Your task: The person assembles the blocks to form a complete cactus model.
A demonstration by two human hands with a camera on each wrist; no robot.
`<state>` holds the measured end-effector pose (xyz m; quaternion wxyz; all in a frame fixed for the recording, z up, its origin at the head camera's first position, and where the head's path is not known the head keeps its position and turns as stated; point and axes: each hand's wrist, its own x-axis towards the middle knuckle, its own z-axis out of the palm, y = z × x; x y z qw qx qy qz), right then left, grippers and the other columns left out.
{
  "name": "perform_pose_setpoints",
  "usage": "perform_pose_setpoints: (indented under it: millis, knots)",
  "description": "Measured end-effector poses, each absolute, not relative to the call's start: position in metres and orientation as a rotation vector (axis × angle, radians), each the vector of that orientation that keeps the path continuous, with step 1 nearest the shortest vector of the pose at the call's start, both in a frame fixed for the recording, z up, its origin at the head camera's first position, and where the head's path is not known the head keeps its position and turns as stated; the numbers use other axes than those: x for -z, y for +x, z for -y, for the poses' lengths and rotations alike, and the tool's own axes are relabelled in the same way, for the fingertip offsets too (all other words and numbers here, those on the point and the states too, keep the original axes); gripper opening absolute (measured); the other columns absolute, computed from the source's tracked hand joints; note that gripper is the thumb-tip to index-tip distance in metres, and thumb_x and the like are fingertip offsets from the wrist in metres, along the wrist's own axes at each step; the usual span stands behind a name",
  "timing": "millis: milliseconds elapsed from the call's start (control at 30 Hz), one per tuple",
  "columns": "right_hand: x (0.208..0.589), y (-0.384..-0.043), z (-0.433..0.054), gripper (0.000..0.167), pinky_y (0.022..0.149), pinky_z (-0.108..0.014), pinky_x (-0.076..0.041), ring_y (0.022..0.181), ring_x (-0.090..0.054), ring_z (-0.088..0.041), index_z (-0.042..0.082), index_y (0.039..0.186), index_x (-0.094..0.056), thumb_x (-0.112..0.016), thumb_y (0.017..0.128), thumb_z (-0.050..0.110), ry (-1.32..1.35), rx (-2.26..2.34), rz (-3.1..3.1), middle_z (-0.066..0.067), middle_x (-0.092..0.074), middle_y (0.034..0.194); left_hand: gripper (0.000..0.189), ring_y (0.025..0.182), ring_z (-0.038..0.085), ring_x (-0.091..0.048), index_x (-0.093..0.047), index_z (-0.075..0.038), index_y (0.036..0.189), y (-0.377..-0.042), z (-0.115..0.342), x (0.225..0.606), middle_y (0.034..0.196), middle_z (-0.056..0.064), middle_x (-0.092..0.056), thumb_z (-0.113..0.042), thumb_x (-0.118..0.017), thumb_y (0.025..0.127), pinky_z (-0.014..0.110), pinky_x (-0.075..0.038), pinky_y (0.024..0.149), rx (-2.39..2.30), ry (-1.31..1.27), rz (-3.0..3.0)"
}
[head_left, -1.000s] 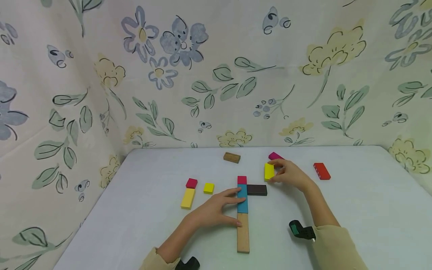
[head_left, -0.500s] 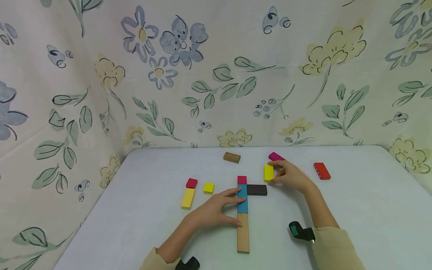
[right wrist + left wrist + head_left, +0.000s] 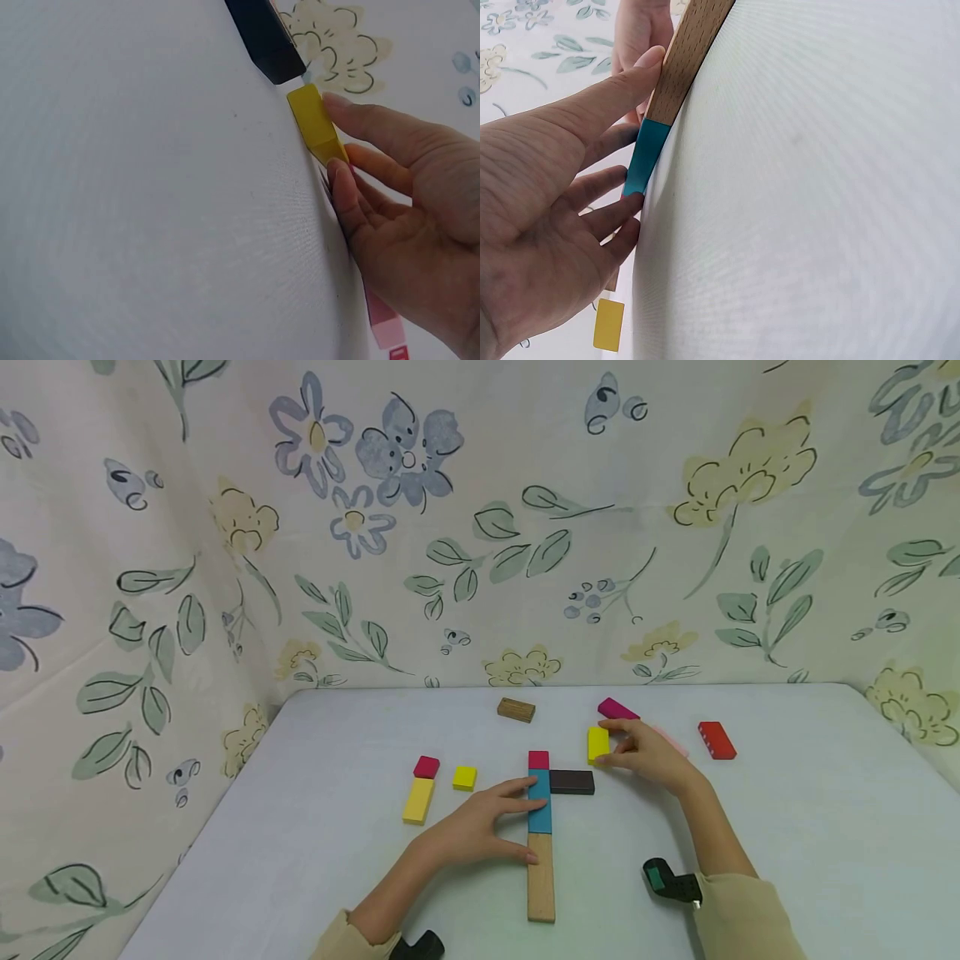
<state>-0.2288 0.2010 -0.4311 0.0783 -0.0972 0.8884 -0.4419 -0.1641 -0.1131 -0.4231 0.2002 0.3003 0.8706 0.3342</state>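
Note:
In the head view my right hand (image 3: 651, 753) pinches a yellow block (image 3: 597, 746) at its ends, between thumb and fingers; the right wrist view shows that yellow block (image 3: 317, 124) close over the white surface. My left hand (image 3: 480, 822) lies with spread fingers across a row of blocks. Its fingers reach onto the blue block (image 3: 539, 818), while the thumb touches the long natural-wood block (image 3: 541, 889). A small red block (image 3: 538, 760) caps the far end of this row. Against the blue block's right side lies a dark brown block (image 3: 572, 782).
Left of the row are a yellow block (image 3: 417, 802) under a red one (image 3: 426, 767) and a small yellow cube (image 3: 464, 778). Farther back lie a brown wooden block (image 3: 516, 710), a magenta block (image 3: 617, 708) and a red block (image 3: 717, 741). A pink block (image 3: 384, 322) is partly hidden behind my right hand.
My right hand has shifted slightly toward me with the yellow block, and more of the magenta and pink blocks now shows. The left hand has stayed put.

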Motion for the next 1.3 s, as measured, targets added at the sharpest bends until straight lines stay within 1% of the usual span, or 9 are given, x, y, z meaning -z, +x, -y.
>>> perform_pose_setpoints:
  millis: [100, 267, 533, 700, 800, 1033, 1200, 1300]
  knots:
    - [0.4318, -0.2284, -0.2009, 0.064, 0.075, -0.021, -0.055, 0.095, -0.057, -0.025, -0.001, 0.149, -0.054, -0.081, 0.094, 0.019, -0.272, 1.319, -2.661, -0.018, -0.063, 0.117, 0.069, 0.159, 0.022, -0.03, -0.059, -0.024, 0.153, -0.1642, 0.1132, 0.4233, 0.171, -0.005, -0.034, -0.038, -0.085, 0.091, 0.048, -0.034, 0.127, -0.937, 0.843, -2.431]
    - [0.4306, -0.2253, -0.2007, 0.066, 0.076, -0.023, -0.056, 0.095, -0.058, -0.024, -0.003, 0.151, -0.051, -0.08, 0.095, 0.019, -0.264, 1.319, -2.659, -0.018, -0.064, 0.116, 0.069, 0.159, 0.022, -0.03, -0.058, -0.024, 0.153, -0.1644, 0.1133, 0.4236, 0.172, -0.005, -0.034, -0.038, -0.085, 0.091, 0.048, -0.034, 0.127, -0.942, 0.839, -2.427]
    - [0.4295, -0.2218, -0.1979, 0.066, 0.083, -0.028, -0.057, 0.098, -0.059, -0.025, -0.004, 0.152, -0.049, -0.078, 0.096, 0.018, -0.233, 1.344, -2.654, -0.021, -0.064, 0.121, 0.069, 0.159, 0.022, -0.03, -0.058, -0.025, 0.154, -0.1642, 0.1131, 0.4228, 0.172, -0.004, -0.034, -0.038, -0.084, 0.091, 0.048, -0.035, 0.126, -0.933, 0.843, -2.428]
    - [0.4301, -0.2217, -0.1971, 0.066, 0.084, -0.03, -0.057, 0.098, -0.059, -0.026, -0.004, 0.151, -0.049, -0.078, 0.096, 0.018, -0.231, 1.34, -2.662, -0.022, -0.063, 0.122, 0.069, 0.159, 0.022, -0.03, -0.058, -0.024, 0.154, -0.1635, 0.1131, 0.4215, 0.172, -0.004, -0.034, -0.038, -0.084, 0.092, 0.048, -0.035, 0.126, -0.925, 0.842, -2.433]
    - [0.4301, -0.2213, -0.1962, 0.066, 0.083, -0.029, -0.057, 0.098, -0.059, -0.025, -0.004, 0.151, -0.05, -0.078, 0.096, 0.018, -0.226, 1.339, -2.666, -0.023, -0.063, 0.123, 0.069, 0.159, 0.023, -0.03, -0.058, -0.024, 0.154, -0.1635, 0.1131, 0.4212, 0.172, -0.004, -0.034, -0.038, -0.084, 0.092, 0.049, -0.035, 0.126, -0.923, 0.839, -2.432]
    - [0.4318, -0.2211, -0.1944, 0.063, 0.076, -0.021, -0.056, 0.094, -0.059, -0.024, -0.004, 0.148, -0.054, -0.08, 0.095, 0.017, -0.26, 1.346, -2.696, -0.025, -0.062, 0.13, 0.069, 0.159, 0.023, -0.03, -0.057, -0.024, 0.154, -0.1634, 0.1136, 0.4213, 0.172, -0.003, -0.034, -0.038, -0.084, 0.092, 0.049, -0.036, 0.125, -0.917, 0.847, -2.435]
    - [0.4321, -0.2208, -0.1933, 0.063, 0.072, -0.02, -0.055, 0.091, -0.058, -0.023, -0.004, 0.147, -0.055, -0.081, 0.093, 0.016, -0.271, 1.347, -2.705, -0.027, -0.06, 0.134, 0.069, 0.159, 0.026, -0.031, -0.057, -0.023, 0.154, -0.1631, 0.1138, 0.4204, 0.172, -0.001, -0.034, -0.038, -0.083, 0.092, 0.051, -0.037, 0.125, -0.923, 0.856, -2.428]
    - [0.4318, -0.2206, -0.1926, 0.062, 0.072, -0.021, -0.055, 0.092, -0.057, -0.024, -0.004, 0.147, -0.056, -0.081, 0.094, 0.017, -0.281, 1.347, -2.705, -0.027, -0.06, 0.135, 0.069, 0.159, 0.025, -0.03, -0.057, -0.024, 0.154, -0.1633, 0.1136, 0.4204, 0.172, -0.002, -0.034, -0.038, -0.083, 0.092, 0.051, -0.036, 0.125, -0.923, 0.849, -2.425]
